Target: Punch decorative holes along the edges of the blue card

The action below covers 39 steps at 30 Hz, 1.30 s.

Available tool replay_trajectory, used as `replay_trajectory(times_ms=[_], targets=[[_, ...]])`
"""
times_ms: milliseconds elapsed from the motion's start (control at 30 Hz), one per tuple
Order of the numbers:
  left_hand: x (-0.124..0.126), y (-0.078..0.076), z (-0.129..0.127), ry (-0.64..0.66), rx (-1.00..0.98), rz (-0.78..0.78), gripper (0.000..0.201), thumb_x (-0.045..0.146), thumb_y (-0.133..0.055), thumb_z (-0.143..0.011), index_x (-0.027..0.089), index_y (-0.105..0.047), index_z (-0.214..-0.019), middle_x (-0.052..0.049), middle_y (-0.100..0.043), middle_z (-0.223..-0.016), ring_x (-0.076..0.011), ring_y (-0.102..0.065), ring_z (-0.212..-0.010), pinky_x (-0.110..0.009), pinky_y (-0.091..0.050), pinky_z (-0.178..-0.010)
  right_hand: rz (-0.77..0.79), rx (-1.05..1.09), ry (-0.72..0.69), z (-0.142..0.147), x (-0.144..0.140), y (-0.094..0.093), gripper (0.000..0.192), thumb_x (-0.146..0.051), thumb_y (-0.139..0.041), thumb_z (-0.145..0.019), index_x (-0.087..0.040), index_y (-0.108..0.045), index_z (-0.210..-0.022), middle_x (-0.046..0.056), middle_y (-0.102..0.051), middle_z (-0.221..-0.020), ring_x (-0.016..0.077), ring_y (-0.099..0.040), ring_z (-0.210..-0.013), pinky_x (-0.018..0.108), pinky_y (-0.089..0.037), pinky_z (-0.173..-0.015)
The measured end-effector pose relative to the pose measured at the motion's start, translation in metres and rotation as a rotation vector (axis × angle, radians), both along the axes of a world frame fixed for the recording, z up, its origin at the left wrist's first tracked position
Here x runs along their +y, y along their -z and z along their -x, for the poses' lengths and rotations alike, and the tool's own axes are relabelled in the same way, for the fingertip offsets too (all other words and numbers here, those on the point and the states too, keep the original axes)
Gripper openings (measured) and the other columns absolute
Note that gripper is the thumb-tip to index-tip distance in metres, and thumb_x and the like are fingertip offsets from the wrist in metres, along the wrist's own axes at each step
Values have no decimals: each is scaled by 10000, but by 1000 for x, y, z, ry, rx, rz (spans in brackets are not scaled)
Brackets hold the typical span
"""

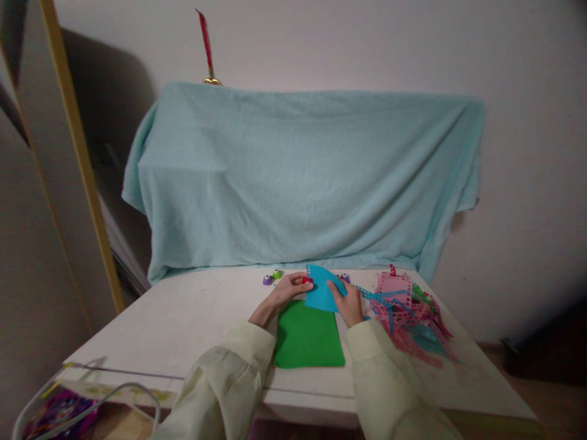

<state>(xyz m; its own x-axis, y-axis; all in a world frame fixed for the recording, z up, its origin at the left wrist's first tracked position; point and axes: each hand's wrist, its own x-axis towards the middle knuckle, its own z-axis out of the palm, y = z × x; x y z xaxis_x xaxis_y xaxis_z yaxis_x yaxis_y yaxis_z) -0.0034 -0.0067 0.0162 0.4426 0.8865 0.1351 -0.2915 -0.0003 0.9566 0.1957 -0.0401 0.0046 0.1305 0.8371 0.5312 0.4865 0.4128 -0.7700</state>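
A sheet of blue paper [321, 296] is held up off the table, with a row of small holes along its upper left edge. My right hand [349, 302] grips its right side, thumb on top. At the paper's left edge, my left hand [293, 287] is closed around a small red paper punch [307, 280], partly hidden by the fingers. Below both hands lies a flat green sheet or stack [309, 336]. Just beyond the left hand sit a small purple punch [267, 280] and a small green punch [277, 274], and another purple one [345, 277] is half hidden behind the right hand.
On the right of the white table [197, 318] is a heap of pink, blue and green punched strips [413, 318]. A light blue towel [312, 183] hangs along the back. A white wire basket [87, 409] with shiny purple contents stands at the front left.
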Motion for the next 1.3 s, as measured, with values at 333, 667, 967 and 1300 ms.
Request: replay_trajectory(times_ms=[333, 667, 967, 1300], targets=[[0, 4, -2, -55, 29, -14, 383, 317, -835, -629, 128, -686, -927, -94, -685, -884, -165, -630, -772, -253, -456, -743, -27, -23, 10, 0, 1, 2, 397, -482, -545, -842, -151, -706, -991, 130, -721, -974, 288, -670, -886, 386, -503, -806], [4, 18, -11, -166, 46, 143, 516, 375, -883, -500, 108, -695, -900, -105, -693, -800, -197, -639, -664, -308, -493, -654, -19, -91, -16, 3, 4, 7, 408, -500, -529, -841, -165, -711, -983, 125, -726, -945, 297, -677, -868, 414, -508, -811], [7, 23, -11, -239, 115, 124, 461, 373, -875, -513, 122, -691, -854, -66, -670, -758, -154, -602, -618, -246, -449, -572, 21, -49, -29, 4, 2, 4, 401, -508, -533, -829, -171, -712, -955, 116, -731, -896, 278, -676, -813, 382, -511, -768], [5, 10, -8, -152, 27, -6, 430, 333, -861, -571, 136, -682, -909, -73, -681, -838, -154, -624, -736, -235, -464, -693, 123, 73, -28, -5, 9, 13, 435, -554, -591, -768, -137, -707, -808, 99, -720, -732, 251, -648, -687, 335, -516, -624]])
